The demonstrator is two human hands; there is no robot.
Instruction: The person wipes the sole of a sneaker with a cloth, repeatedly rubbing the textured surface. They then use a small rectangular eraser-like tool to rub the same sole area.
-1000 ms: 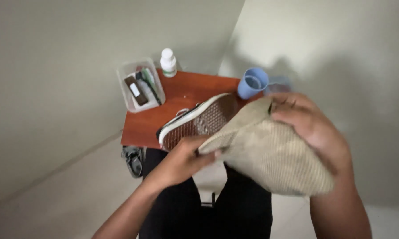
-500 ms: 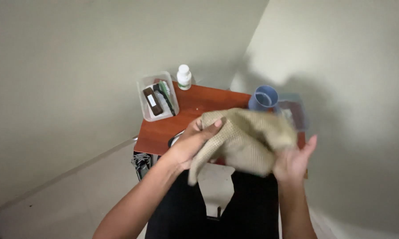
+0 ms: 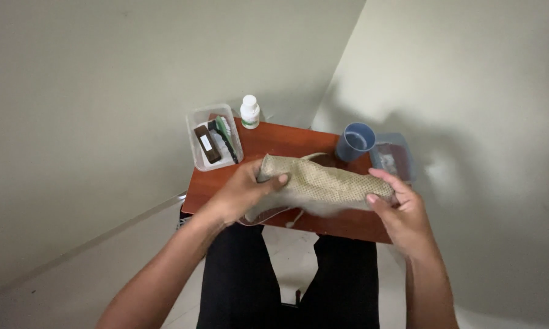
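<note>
We sit in a corner where two pale walls point(image 3: 104, 79) meet, and the small red-brown table point(image 3: 274, 143) stands right in that corner, so there is little room behind it. The near edge of the table is just above our dark-clothed legs point(image 3: 286, 274). Pale floor point(image 3: 73, 268) shows to the left of the table.

Above the near half of the table we hold a tan cloth bag point(image 3: 323, 183). It is long and lumpy, with a tiny dotted weave, and it lies almost flat from left to right. Something pale pokes out under it at the near edge of the table, but we cannot tell what.

Our left hand point(image 3: 241, 192) grips the left end of the bag, fingers curled over the top and pressed tight. Our right hand point(image 3: 399, 207) holds the right end, thumb on top and fingers underneath.

At the far left corner of the table sits a clear plastic box point(image 3: 196, 122) with brushes inside. A white bottle point(image 3: 249, 111) stands just to its right. At the far right of the table stands a blue cup point(image 3: 355, 140), and a clear tub point(image 3: 393, 155) sits just beside it.
</note>
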